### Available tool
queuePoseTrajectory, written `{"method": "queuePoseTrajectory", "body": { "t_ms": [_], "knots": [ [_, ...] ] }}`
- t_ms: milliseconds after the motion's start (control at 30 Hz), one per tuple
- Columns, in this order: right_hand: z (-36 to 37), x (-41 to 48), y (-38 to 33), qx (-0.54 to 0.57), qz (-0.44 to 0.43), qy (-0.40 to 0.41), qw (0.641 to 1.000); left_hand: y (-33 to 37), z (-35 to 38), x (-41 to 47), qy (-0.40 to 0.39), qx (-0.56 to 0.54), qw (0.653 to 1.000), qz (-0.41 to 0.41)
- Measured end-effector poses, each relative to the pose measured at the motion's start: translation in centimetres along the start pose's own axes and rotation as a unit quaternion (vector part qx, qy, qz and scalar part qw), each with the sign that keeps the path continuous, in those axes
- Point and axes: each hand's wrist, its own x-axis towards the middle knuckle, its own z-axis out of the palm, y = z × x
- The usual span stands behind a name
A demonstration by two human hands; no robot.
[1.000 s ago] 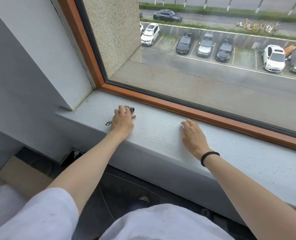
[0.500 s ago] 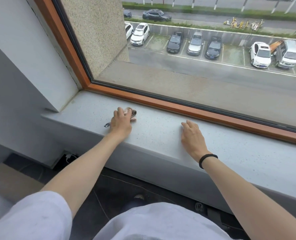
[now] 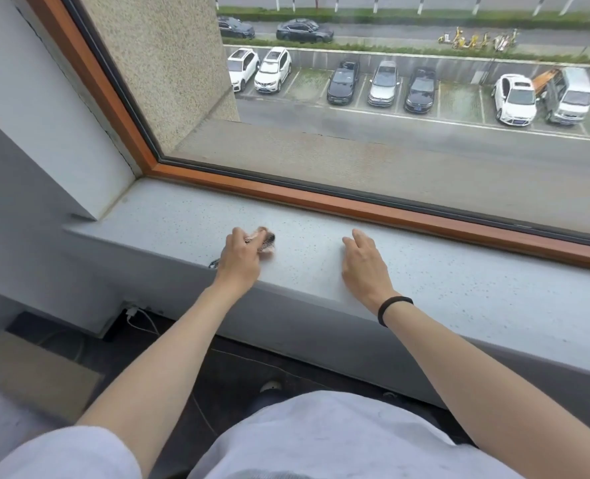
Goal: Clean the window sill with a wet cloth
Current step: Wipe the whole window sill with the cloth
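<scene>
The pale speckled window sill (image 3: 459, 271) runs across the view below an orange-brown window frame. My left hand (image 3: 240, 259) grips a small bunched cloth (image 3: 267, 240) and presses it on the sill near its front edge; most of the cloth is hidden under my fingers, with a dark bit showing at the wrist side. My right hand (image 3: 364, 264) lies flat on the sill to the right, fingers straight, holding nothing. A black band circles that wrist.
The wooden window frame (image 3: 355, 202) borders the sill at the back and a white wall corner (image 3: 89, 188) closes its left end. Below the sill, a white plug with cable (image 3: 136, 314) sits by the dark floor. A beige box (image 3: 34, 371) stands at lower left.
My left hand with the cloth has slid a little to the right along the sill, toward my right hand. The right hand has stayed planted. The camera view has shifted.
</scene>
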Motion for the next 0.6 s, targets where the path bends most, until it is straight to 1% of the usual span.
{"method": "queuePoseTrajectory", "body": {
  "t_ms": [33,67,100,133,200,333,467,600],
  "knots": [
    [-0.4,-0.3,0.4,-0.004,0.0,0.0,1.0,1.2,0.3,0.4,0.013,0.006,0.999,-0.052],
    [-1.0,-0.5,0.9,-0.008,0.0,0.0,1.0,2.9,0.6,0.6,0.021,0.009,0.997,-0.08],
    [-1.5,-0.9,1.7,-0.013,0.002,-0.001,1.0,5.1,1.0,0.5,0.026,0.008,0.996,-0.081],
    [-2.1,-1.3,2.6,-0.02,0.005,-0.002,1.0,7.5,1.7,0.3,0.028,0.006,0.998,-0.063],
    [-3.0,-2.1,3.9,-0.027,0.02,-0.003,0.999,11.9,2.9,-0.6,0.03,0.01,0.999,-0.001],
    [-5.3,-4.5,7.5,-0.011,0.092,0.018,0.996,19.7,5.2,-3.1,0.01,0.006,0.995,0.096],
    [-8.4,-7.6,11.7,0.002,0.162,0.042,0.986,24.5,6.1,-4.2,-0.025,0.006,0.992,0.124],
    [-11.2,-10.9,14.8,0.003,0.24,0.055,0.969,28.9,6.5,-5.0,-0.063,0.01,0.982,0.178]
  ]
}}
